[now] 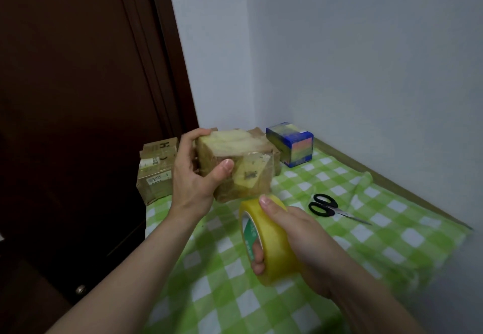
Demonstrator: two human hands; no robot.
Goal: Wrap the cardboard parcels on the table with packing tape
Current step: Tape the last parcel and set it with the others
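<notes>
While the left hand [194,174] grips a cardboard parcel [235,166], the right hand [300,245] clutches the tape roll [271,242].

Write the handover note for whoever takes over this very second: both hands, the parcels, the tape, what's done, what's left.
Left hand grips the brown parcel, lifted above the cloth-covered table.
Right hand holds the yellow tape roll just under it, thumb on the rim.
Second cardboard parcel sits at the far left edge, blue box in the far corner, scissors to the right.
Done: tape covers the held parcel's top and part of its front.
Left: finish this wrap, cut, then likely the far-left parcel.
</notes>
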